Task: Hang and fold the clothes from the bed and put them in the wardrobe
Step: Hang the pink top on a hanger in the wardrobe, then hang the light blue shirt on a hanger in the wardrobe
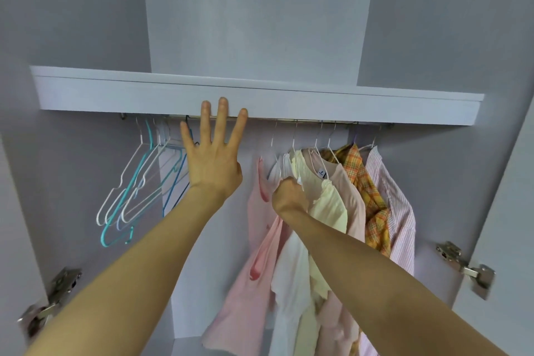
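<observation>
Inside the open wardrobe, a metal rail point(306, 121) runs under a white shelf point(260, 95). Several shirts hang at its right: pink point(257, 240), white point(289, 283), pale yellow point(329, 205), peach point(351, 196), orange plaid point(370, 196) and pink striped point(398, 205). My left hand point(213, 159) is raised with fingers spread, fingertips at the shelf's front edge, in front of the empty hangers. My right hand point(289, 195) is curled into the hanging clothes, gripping the white and yellow shirts near their collars.
A bunch of empty wire hangers point(135, 182), white, teal and blue, hangs at the rail's left. Door hinges show at the lower left point(55, 292) and lower right point(465, 266). Above the shelf is an upper compartment point(254, 23).
</observation>
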